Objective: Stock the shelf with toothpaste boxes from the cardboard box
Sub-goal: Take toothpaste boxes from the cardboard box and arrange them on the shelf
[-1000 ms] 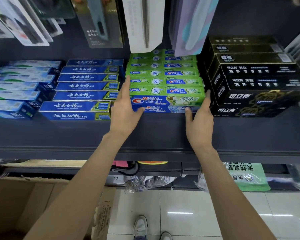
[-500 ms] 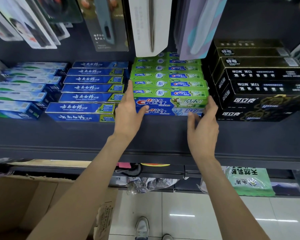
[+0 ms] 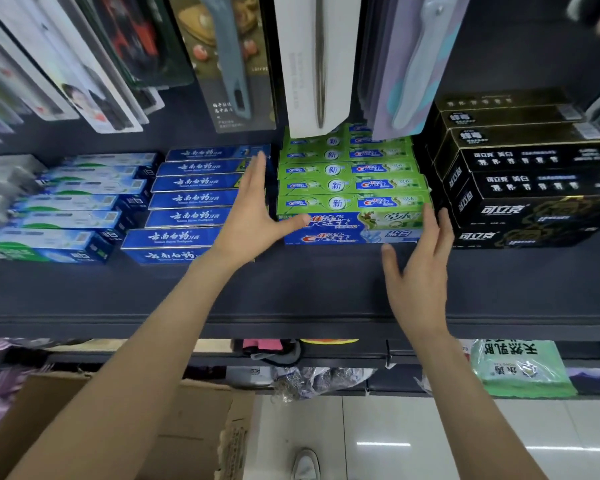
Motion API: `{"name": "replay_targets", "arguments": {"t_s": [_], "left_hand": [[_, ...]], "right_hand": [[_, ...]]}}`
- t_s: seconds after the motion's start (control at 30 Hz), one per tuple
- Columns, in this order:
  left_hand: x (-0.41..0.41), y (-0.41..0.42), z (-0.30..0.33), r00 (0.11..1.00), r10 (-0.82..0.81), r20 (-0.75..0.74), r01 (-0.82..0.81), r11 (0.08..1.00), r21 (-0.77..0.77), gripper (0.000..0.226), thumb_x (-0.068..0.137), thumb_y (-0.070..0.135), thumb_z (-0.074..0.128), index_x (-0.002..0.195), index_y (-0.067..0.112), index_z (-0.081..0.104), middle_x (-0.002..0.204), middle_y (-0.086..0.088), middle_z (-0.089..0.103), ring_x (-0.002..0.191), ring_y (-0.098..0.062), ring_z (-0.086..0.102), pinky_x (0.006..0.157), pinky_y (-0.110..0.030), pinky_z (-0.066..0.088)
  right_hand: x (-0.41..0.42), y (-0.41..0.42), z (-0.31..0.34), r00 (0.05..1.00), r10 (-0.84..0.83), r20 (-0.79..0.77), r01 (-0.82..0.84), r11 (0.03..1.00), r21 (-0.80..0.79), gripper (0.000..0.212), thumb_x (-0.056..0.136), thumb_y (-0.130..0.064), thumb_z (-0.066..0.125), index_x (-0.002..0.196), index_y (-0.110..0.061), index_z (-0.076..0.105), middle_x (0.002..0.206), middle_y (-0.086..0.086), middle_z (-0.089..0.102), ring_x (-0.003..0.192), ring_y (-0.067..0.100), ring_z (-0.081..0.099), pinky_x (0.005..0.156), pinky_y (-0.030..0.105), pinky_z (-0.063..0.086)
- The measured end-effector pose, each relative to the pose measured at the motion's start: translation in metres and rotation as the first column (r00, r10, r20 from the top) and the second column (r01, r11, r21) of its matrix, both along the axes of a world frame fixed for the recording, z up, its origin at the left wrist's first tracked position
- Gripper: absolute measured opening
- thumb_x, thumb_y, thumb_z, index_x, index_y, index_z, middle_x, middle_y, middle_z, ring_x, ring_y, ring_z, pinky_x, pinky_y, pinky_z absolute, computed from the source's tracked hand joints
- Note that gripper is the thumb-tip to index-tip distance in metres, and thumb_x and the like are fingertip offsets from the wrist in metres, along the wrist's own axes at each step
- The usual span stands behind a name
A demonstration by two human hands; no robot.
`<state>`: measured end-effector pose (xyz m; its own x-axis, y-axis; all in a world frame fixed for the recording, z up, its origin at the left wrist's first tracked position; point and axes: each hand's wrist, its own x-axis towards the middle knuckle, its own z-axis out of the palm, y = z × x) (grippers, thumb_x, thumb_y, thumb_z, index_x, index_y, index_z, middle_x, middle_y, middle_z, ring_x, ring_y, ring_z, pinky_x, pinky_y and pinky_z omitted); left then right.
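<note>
Fingers straight, left hand (image 3: 248,220) and right hand (image 3: 421,268) flank the green toothpaste stack (image 3: 352,188), bare shelf (image 3: 291,289) in front.

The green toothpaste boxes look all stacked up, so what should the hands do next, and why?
Probably reach down to the cardboard box for more. Both the left hand and right hand are open and hold nothing, flanking the green toothpaste stack, which looks squared up.

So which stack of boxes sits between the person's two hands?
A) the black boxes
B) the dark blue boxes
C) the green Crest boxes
C: the left hand and right hand flank the green Crest boxes on the shelf.
</note>
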<state>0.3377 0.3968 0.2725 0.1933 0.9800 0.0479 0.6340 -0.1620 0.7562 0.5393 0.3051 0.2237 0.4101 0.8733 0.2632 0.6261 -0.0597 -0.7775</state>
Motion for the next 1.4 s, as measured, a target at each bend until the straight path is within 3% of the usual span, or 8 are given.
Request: {"name": "replay_targets", "arguments": {"t_s": [0.13, 0.3, 0.47, 0.63, 0.8, 1.07, 1.3, 1.4], "left_hand": [[0.011, 0.030, -0.005, 0.992, -0.122, 0.031, 0.126, 0.971, -0.202, 0.137, 0.053, 0.050, 0.086, 0.151, 0.019, -0.005, 0.157, -0.003, 0.021, 0.144, -0.018, 0.020, 0.118, -0.041, 0.022], [0.015, 0.034, -0.018, 0.989, -0.143, 0.034, 0.147, 0.974, -0.171, 0.131, 0.051, 0.057, 0.083, 0.151, 0.022, 0.007, 0.155, -0.004, 0.024, 0.144, -0.021, 0.020, 0.117, -0.045, 0.023], [0.014, 0.035, -0.019, 0.987, -0.148, 0.067, 0.156, 0.979, -0.128, 0.117, 0.061, 0.039, 0.086, 0.149, 0.022, 0.012, 0.152, -0.002, 0.030, 0.140, -0.018, 0.030, 0.115, -0.043, 0.027], [0.018, 0.031, -0.018, 0.988, -0.134, 0.081, 0.145, 0.979, -0.147, 0.134, 0.042, 0.064, 0.079, 0.149, 0.027, 0.008, 0.154, -0.001, 0.027, 0.142, -0.018, 0.027, 0.115, -0.043, 0.028], [0.018, 0.037, -0.014, 0.989, -0.117, 0.088, 0.132, 0.973, -0.188, 0.148, 0.036, 0.066, 0.083, 0.151, 0.029, -0.003, 0.158, 0.001, 0.015, 0.145, -0.015, 0.017, 0.117, -0.042, 0.023], [0.022, 0.037, -0.015, 0.992, -0.124, -0.025, 0.118, 0.981, -0.157, 0.130, 0.060, 0.032, 0.086, 0.152, 0.019, -0.005, 0.160, -0.003, -0.004, 0.146, -0.013, 0.003, 0.117, -0.030, 0.010], [0.023, 0.035, -0.016, 0.996, -0.087, 0.029, 0.091, 0.981, -0.171, 0.133, 0.056, 0.034, 0.088, 0.152, 0.025, -0.004, 0.160, -0.001, 0.003, 0.146, -0.015, 0.010, 0.119, -0.039, 0.017], [0.027, 0.020, -0.010, 0.997, -0.071, -0.003, 0.070, 0.993, -0.094, 0.125, 0.064, 0.028, 0.086, 0.151, 0.025, -0.005, 0.160, -0.005, -0.004, 0.147, -0.015, 0.000, 0.112, -0.022, 0.005]], "right_hand": [[0.006, 0.016, 0.005, 0.999, 0.031, 0.012, -0.031, 0.999, -0.022, 0.075, 0.091, -0.017, 0.058, 0.150, -0.018, 0.012, 0.156, 0.011, 0.011, 0.139, 0.030, 0.027, 0.102, 0.046, 0.041], [0.012, 0.031, 0.012, 0.997, 0.059, 0.057, -0.054, 0.996, -0.076, 0.069, 0.093, -0.020, 0.055, 0.150, -0.013, 0.015, 0.151, 0.013, 0.022, 0.128, 0.030, 0.039, 0.096, 0.039, 0.039], [0.020, 0.034, 0.011, 0.992, 0.070, 0.108, -0.061, 0.995, -0.080, 0.070, 0.092, -0.020, 0.058, 0.149, -0.012, 0.018, 0.149, 0.014, 0.027, 0.129, 0.030, 0.039, 0.095, 0.039, 0.039], [0.024, 0.034, 0.008, 0.992, 0.099, 0.077, -0.094, 0.993, -0.069, 0.072, 0.091, -0.027, 0.059, 0.149, -0.014, 0.019, 0.151, 0.012, 0.026, 0.136, 0.027, 0.032, 0.100, 0.036, 0.035], [0.028, 0.041, 0.016, 0.992, 0.112, 0.048, -0.107, 0.989, -0.101, 0.075, 0.090, -0.039, 0.057, 0.150, -0.018, 0.016, 0.157, 0.008, 0.013, 0.143, 0.019, 0.018, 0.103, 0.026, 0.026], [0.046, 0.044, 0.020, 0.955, 0.265, 0.131, -0.236, 0.951, -0.201, 0.076, 0.091, -0.015, 0.060, 0.151, -0.016, 0.014, 0.150, 0.014, 0.028, 0.131, 0.023, 0.037, 0.096, 0.012, 0.025], [0.045, 0.047, 0.020, 0.967, 0.231, 0.103, -0.205, 0.955, -0.213, 0.078, 0.088, -0.012, 0.064, 0.150, -0.017, 0.017, 0.149, 0.015, 0.031, 0.135, 0.025, 0.034, 0.107, 0.026, 0.028], [0.038, 0.038, 0.026, 0.971, 0.220, 0.089, -0.197, 0.956, -0.217, 0.075, 0.089, -0.009, 0.061, 0.149, -0.016, 0.018, 0.151, 0.017, 0.022, 0.139, 0.028, 0.026, 0.108, 0.029, 0.026]]}}
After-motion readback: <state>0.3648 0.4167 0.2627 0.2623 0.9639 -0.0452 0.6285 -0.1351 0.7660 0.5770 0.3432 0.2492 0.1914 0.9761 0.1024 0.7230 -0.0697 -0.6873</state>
